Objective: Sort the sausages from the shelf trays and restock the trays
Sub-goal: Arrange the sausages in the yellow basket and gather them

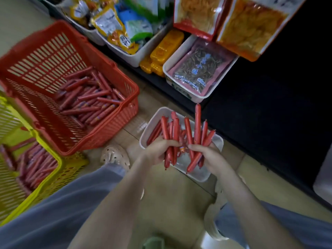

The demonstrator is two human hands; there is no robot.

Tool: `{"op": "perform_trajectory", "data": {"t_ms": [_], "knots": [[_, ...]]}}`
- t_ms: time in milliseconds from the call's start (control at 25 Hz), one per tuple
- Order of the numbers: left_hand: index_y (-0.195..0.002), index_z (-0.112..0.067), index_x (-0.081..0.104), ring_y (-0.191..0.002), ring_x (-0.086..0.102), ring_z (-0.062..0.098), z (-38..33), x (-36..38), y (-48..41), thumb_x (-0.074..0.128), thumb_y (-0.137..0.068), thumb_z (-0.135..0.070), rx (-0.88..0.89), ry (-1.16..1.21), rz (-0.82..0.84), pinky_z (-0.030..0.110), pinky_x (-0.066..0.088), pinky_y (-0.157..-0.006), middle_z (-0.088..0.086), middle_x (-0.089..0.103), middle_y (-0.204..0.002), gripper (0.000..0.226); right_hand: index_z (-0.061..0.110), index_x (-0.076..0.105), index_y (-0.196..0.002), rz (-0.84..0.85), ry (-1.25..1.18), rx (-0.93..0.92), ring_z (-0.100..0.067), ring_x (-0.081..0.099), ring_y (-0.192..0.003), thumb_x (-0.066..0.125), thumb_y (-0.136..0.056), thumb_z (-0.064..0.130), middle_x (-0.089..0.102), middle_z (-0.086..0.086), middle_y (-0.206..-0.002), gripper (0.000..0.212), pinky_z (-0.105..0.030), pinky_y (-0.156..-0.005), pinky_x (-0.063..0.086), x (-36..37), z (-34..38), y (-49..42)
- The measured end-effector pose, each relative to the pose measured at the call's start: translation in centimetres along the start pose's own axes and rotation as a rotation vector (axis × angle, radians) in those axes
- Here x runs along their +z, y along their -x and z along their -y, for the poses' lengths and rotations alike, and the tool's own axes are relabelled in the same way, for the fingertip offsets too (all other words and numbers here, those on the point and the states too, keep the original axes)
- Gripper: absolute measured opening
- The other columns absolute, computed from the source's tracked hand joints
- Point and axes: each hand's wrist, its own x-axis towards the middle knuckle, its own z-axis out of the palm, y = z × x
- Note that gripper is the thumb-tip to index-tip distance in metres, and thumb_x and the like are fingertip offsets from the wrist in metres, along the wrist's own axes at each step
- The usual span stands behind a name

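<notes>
Tan floor (172, 193) beside a dark shelf (269, 108) — both hands hover over a white tray (201, 177). Left hand (158, 151) grips 1 bunch of sausages (165, 130), fingers curled tight; right hand (210, 155) clamps another — more lie in the red basket (100, 135) and yellow basket (70, 169)

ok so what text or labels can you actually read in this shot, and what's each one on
No text here can be read.
Yellow snack pack: round label with dark characters, too blurred to read.
Dark dried-food packet: blue print, too blurred to read.
Sausages in the red basket: small coloured markings, too small to read.
</notes>
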Motion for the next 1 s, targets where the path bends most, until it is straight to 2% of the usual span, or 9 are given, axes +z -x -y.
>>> {"op": "perform_trajectory", "data": {"t_ms": [120,240,360,440,560,720,840,920,1000], "knots": [[-0.108,0.0,0.063,-0.091,0.067,0.03,0.4,-0.6,-2.1,0.062,-0.082,0.008,-0.029,-0.056,0.001,0.039,0.056,-0.085,0.018,0.069,-0.102,0.028,0.007,0.065,-0.109,0.049,0.031,0.01,-0.026,0.067,-0.084,0.066,-0.08,-0.003,0.071,-0.012,-0.093,0.031,-0.035,-0.073,0.053,0.4,-0.9,-2.1],[-0.106,-0.002,0.064,-0.092,0.067,0.03,0.7,-1.1,-3.7,0.061,-0.082,0.01,-0.026,-0.04,-0.007,0.042,0.055,-0.088,0.017,0.069,-0.102,0.027,0.007,0.062,-0.114,0.061,0.01,0.062,-0.033,0.064,-0.089,0.069,-0.079,-0.001,0.069,-0.019,-0.1,0.037,-0.047,-0.083,0.048,0.2,-2.3,-3.9],[-0.104,0.001,0.064,-0.091,0.065,0.03,1.6,-1.9,-4.9,0.059,-0.08,0.013,-0.02,-0.019,-0.064,0.042,0.054,-0.088,0.016,0.067,-0.098,0.027,0.006,0.062,-0.113,0.012,-0.044,0.091,-0.026,0.065,-0.08,0.068,-0.08,-0.003,0.07,-0.009,-0.087,0.035,-0.038,-0.072,0.052,0.3,-4.2,-5.7],[-0.1,0.0,0.066,-0.083,0.066,0.026,2.2,-2.9,-5.6,0.062,-0.078,0.014,-0.037,-0.012,-0.16,0.035,0.059,-0.073,0.014,0.068,-0.094,0.027,0.009,0.062,-0.11,-0.024,-0.056,0.121,-0.019,0.065,-0.074,0.067,-0.081,-0.003,0.068,-0.004,-0.083,0.032,-0.029,-0.062,0.053,0.5,-5.6,-6.9],[-0.088,-0.003,0.066,-0.061,0.066,0.012,2.9,-4.4,-6.3,0.062,-0.078,0.013,-0.066,-0.009,-0.234,0.019,0.051,-0.052,0.002,0.07,-0.071,0.019,0.008,0.059,-0.107,-0.078,-0.061,0.18,-0.021,0.062,-0.067,0.064,-0.083,-0.003,0.065,-0.01,-0.084,0.027,-0.03,-0.056,0.053,0.8,-8.1,-9.0],[-0.082,-0.008,0.062,-0.055,0.061,0.012,3.6,-5.6,-7.0,0.063,-0.079,0.011,-0.087,0.046,-0.291,0.017,0.05,-0.049,0.0,0.064,-0.062,0.019,0.009,0.052,-0.119,-0.266,-0.045,0.165,-0.024,0.062,-0.08,0.06,-0.086,-0.003,0.065,-0.008,-0.095,0.036,-0.046,-0.079,0.052,0.8,-10.8,-11.8],[-0.085,-0.009,0.063,-0.056,0.062,0.012,3.9,-5.7,-7.8,0.064,-0.079,0.01,-0.086,0.09,-0.304,0.02,0.051,-0.05,0.001,0.065,-0.066,0.02,0.012,0.037,-0.137,-0.423,0.008,0.079,-0.017,0.058,-0.102,0.057,-0.087,-0.008,0.059,0.001,-0.106,0.058,-0.033,-0.093,0.047,0.9,-11.0,-12.4],[-0.089,-0.011,0.063,-0.06,0.064,0.013,4.0,-5.6,-8.3,0.066,-0.078,0.008,-0.099,0.089,-0.309,0.023,0.05,-0.055,-0.001,0.067,-0.067,0.021,0.01,0.031,-0.142,-0.554,0.082,-0.011,-0.022,0.055,-0.113,0.054,-0.087,-0.007,0.054,-0.004,-0.114,0.061,-0.022,-0.091,0.043,1.0,-11.0,-11.9],[-0.091,-0.011,0.064,-0.065,0.065,0.015,4.0,-5.7,-8.8,0.068,-0.077,0.007,-0.103,0.083,-0.312,0.026,0.051,-0.061,0.0,0.068,-0.069,0.023,0.013,0.026,-0.146,-0.586,0.303,-0.121,-0.024,0.049,-0.124,0.058,-0.088,0.003,0.049,-0.009,-0.132,0.067,-0.025,-0.095,0.04,1.0,-11.3,-11.4]]}}
